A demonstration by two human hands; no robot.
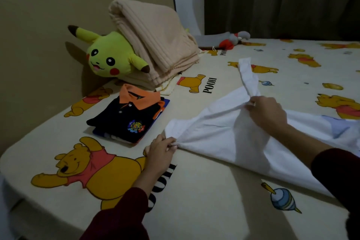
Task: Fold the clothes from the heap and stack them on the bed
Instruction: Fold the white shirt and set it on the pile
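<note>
A white shirt (220,132) lies spread across the bed (204,191), one sleeve stretching away toward the far side. My left hand (161,150) pinches its near left corner against the sheet. My right hand (266,113) grips a bunch of the cloth near the sleeve and holds it slightly raised. To the left of the shirt sits a stack of folded clothes (130,117), topped by a black polo with an orange collar.
A yellow plush toy (109,56) and a folded beige blanket (155,45) lean against the headboard at the back left. A grey and red soft toy (229,40) lies by the dark curtain. The bed's left edge curves close to the stack.
</note>
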